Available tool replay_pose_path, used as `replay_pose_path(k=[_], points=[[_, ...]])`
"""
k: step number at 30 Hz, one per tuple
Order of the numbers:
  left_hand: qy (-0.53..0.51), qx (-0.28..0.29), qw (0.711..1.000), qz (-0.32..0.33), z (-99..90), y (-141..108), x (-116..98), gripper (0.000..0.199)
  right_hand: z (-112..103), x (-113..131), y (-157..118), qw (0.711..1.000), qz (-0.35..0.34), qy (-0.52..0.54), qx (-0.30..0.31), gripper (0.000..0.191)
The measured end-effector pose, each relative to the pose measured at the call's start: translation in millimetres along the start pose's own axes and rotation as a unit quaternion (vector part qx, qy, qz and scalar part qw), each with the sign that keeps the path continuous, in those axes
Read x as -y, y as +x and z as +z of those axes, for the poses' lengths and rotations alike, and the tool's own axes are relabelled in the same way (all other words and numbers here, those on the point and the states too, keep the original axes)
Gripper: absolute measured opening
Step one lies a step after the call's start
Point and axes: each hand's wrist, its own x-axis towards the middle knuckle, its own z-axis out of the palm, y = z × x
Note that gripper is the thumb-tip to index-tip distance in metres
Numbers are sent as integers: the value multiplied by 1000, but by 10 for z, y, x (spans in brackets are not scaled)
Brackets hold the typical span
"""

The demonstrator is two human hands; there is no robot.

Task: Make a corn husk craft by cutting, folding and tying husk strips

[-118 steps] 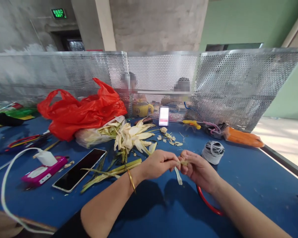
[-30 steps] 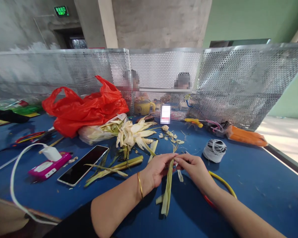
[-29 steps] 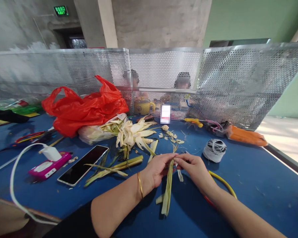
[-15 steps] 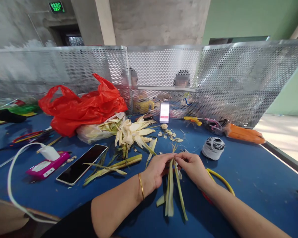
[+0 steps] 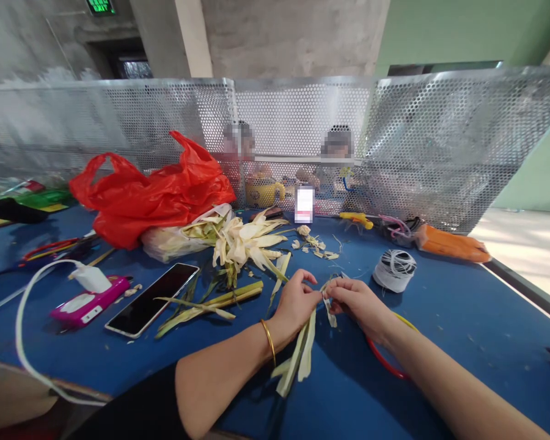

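A bundle of pale green corn husk strips (image 5: pixel 301 351) hangs down toward me, its upper end pinched in my hands. My left hand (image 5: pixel 299 300), with a gold bangle on its wrist, closes thumb and fingers on the strips from the left. My right hand (image 5: pixel 351 299) pinches the bundle's upper end from the right; a short pale strip dangles under its fingertips. What exactly lies between the fingertips is partly hidden. Under my right wrist lies a red and yellow ring-shaped item (image 5: pixel 385 360). The ball of grey-white string (image 5: pixel 395 272) stands to the right of that hand.
On the blue table (image 5: pixel 476 366) lie loose husks (image 5: pixel 245 241), long stalks (image 5: pixel 220 305), a phone (image 5: pixel 153 299) and a magenta power strip (image 5: pixel 90 299) with a white cable. Behind are a red plastic bag (image 5: pixel 156 192), an orange packet (image 5: pixel 451 243) and a perforated metal screen (image 5: pixel 297 104); people sit beyond it.
The hanging husk strips have swung left and gathered closer together. My left hand's fingers have lifted and curled, and the right hand has turned slightly, both staying at the bundle's top.
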Motion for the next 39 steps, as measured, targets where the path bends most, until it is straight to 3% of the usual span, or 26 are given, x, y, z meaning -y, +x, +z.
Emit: replay_pose_path(k=[3, 8, 12, 14, 16, 19, 22, 24, 30, 34, 39], points=[[81, 26, 995, 57, -11, 26, 65, 15, 3, -11, -5, 1000, 23, 16, 7, 14], [145, 51, 983, 98, -10, 32, 83, 8, -1, -15, -7, 999, 47, 21, 11, 14], [163, 35, 981, 104, -17, 47, 89, 13, -28, -39, 21, 999, 25, -14, 18, 17], [174, 24, 980, 92, -26, 54, 88, 14, -68, -62, 44, 996, -4, -87, 0, 15], [183, 19, 979, 86, -35, 56, 82, 13, -122, -82, 62, 972, -51, -226, -32, 14], [192, 20, 977, 91, -41, 57, 75, 13, -197, -92, 62, 890, -109, -440, -41, 12], [202, 24, 975, 88, -41, 66, 77, 14, -230, -75, 45, 845, -128, -519, -9, 17], [208, 28, 974, 87, -43, 76, 81, 13, -232, -54, 42, 849, -153, -506, 4, 16], [205, 83, 972, 73, -80, 107, 75, 16, -203, -40, 86, 902, -219, -370, 44, 16], [181, 107, 977, 28, -109, 99, 52, 15, -174, -111, 120, 945, -141, -289, 57, 18], [103, 95, 990, -23, -115, 80, 3, 16, -186, -166, 162, 979, -51, -190, 51, 18]])
